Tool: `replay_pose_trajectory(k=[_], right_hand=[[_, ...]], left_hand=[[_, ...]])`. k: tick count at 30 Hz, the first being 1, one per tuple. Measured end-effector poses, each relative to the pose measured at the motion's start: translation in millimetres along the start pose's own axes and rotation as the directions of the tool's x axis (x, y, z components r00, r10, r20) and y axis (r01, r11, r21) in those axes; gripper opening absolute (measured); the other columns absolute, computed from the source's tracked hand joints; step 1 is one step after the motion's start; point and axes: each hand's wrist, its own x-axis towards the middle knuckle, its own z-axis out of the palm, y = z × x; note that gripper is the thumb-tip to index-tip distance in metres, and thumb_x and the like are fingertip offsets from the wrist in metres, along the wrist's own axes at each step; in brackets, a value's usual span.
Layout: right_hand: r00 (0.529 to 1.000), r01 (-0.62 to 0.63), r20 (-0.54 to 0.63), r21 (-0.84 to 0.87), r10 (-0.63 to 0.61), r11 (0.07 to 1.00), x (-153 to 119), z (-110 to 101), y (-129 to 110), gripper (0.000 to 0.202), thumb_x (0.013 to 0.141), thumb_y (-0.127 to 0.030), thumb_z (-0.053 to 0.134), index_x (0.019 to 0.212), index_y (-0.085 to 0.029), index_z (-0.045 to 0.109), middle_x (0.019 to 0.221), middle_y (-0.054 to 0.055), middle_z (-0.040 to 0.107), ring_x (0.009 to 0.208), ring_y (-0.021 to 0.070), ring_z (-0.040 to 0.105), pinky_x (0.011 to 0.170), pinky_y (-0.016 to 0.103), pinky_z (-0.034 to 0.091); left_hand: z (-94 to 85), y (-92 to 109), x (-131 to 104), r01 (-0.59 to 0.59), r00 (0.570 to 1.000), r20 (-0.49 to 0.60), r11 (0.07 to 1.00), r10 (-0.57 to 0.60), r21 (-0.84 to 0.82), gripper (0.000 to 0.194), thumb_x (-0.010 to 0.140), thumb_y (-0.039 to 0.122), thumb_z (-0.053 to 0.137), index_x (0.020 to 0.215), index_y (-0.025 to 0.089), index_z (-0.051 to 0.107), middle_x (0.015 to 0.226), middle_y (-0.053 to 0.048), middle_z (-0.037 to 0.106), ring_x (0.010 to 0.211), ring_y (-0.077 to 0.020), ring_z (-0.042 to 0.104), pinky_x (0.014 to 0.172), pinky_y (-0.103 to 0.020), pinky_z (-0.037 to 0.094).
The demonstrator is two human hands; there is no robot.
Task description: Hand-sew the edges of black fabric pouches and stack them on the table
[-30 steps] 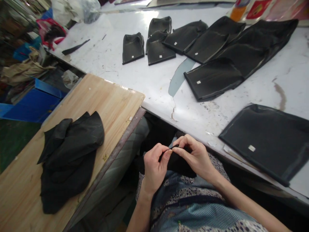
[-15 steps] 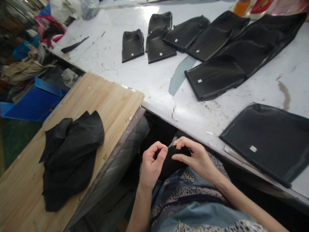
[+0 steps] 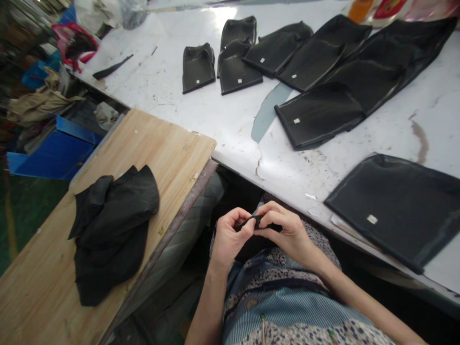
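Observation:
Above my lap, both hands pinch a piece of black fabric [image 3: 270, 226] that looks thin and dark. My left hand [image 3: 230, 237] is closed on its edge with thumb and forefinger. Right beside it, nearly touching, my right hand [image 3: 287, 232] grips the same edge between thumb and fingers. Much of the fabric drops into shadow below my hands, so its shape is hidden. A crumpled heap of black fabric [image 3: 115, 235] lies to the left on a wooden board [image 3: 172, 139].
A white table [image 3: 223, 124] spans the far side. On it lie several flat black pieces [image 3: 197, 67] with small white stickers, plus a larger black piece [image 3: 398, 206] near the right edge. A blue box [image 3: 53, 148] stands on the floor at the left.
My right hand has moved left against my left hand, and its fingers have closed on the fabric edge. The edge is now folded up between both hands.

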Motion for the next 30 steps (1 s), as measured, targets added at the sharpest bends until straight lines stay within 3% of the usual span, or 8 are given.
replay_pose_trajectory(k=[7, 13, 15, 20, 25, 30], right_hand=[[0.999, -0.037, 0.027, 0.022, 0.036, 0.999, 5.2, -4.0, -5.1, 0.017, 0.089, -0.030, 0.072, 0.076, -0.023, 0.064, 0.095, 0.004, 0.064, 0.086, 0.0194, 0.064, 0.077, 0.032, 0.051], [0.945, -0.328, 0.080, 0.226, 0.319, 0.917, 11.1, -12.2, -7.4, 0.016, 0.088, -0.034, 0.070, 0.085, -0.021, 0.062, 0.081, 0.001, 0.064, 0.075, 0.0169, 0.061, 0.069, 0.029, 0.049], [0.928, -0.372, 0.083, 0.255, 0.364, 0.892, 13.0, -13.7, -6.7, 0.017, 0.085, -0.032, 0.072, 0.085, -0.020, 0.061, 0.080, 0.000, 0.063, 0.073, 0.0155, 0.060, 0.067, 0.028, 0.049], [0.924, -0.381, 0.082, 0.248, 0.373, 0.891, 16.1, -15.7, -7.0, 0.017, 0.079, -0.024, 0.071, 0.091, -0.019, 0.060, 0.084, 0.002, 0.063, 0.079, 0.0159, 0.061, 0.073, 0.029, 0.050], [0.918, -0.391, 0.021, 0.219, 0.396, 0.894, 17.4, -13.7, -8.9, 0.017, 0.072, -0.014, 0.064, 0.086, -0.019, 0.057, 0.079, 0.000, 0.061, 0.072, 0.0141, 0.058, 0.070, 0.029, 0.048], [0.884, -0.441, 0.007, 0.337, 0.467, 0.832, 17.7, -9.2, -7.6, 0.018, 0.068, -0.015, 0.065, 0.083, -0.018, 0.057, 0.076, -0.001, 0.061, 0.068, 0.0120, 0.056, 0.066, 0.027, 0.045]], left_hand=[[-0.6, 0.1, 2.2, -0.018, 1.000, -0.007, 0.999, 0.018, 0.028, 0.017, 0.086, 0.030, 0.064, 0.076, 0.016, 0.064, 0.066, 0.002, 0.054, 0.058, -0.0094, 0.041, 0.053, -0.020, 0.033], [4.6, 0.2, 2.0, 0.002, 1.000, -0.001, 0.998, -0.002, 0.068, 0.017, 0.086, 0.030, 0.064, 0.075, 0.017, 0.062, 0.063, 0.003, 0.051, 0.058, -0.0097, 0.040, 0.052, -0.020, 0.031], [7.0, 1.2, 2.0, -0.026, 1.000, 0.001, 0.994, 0.026, 0.103, 0.015, 0.086, 0.028, 0.063, 0.075, 0.017, 0.062, 0.064, 0.003, 0.050, 0.059, -0.0099, 0.040, 0.053, -0.020, 0.032], [12.7, 6.6, 1.5, -0.099, 0.995, -0.002, 0.980, 0.101, 0.175, 0.014, 0.086, 0.026, 0.062, 0.075, 0.017, 0.061, 0.063, 0.004, 0.047, 0.059, -0.0102, 0.037, 0.054, -0.022, 0.031], [16.1, 11.2, 1.5, -0.092, 0.996, -0.003, 0.978, 0.095, 0.188, 0.015, 0.085, 0.026, 0.062, 0.074, 0.017, 0.060, 0.061, 0.004, 0.046, 0.056, -0.0098, 0.036, 0.052, -0.022, 0.030], [17.0, 8.8, 4.9, -0.064, 0.998, 0.021, 0.990, 0.062, 0.127, 0.017, 0.086, 0.027, 0.061, 0.073, 0.016, 0.060, 0.063, 0.003, 0.052, 0.057, -0.0097, 0.041, 0.053, -0.021, 0.033]])
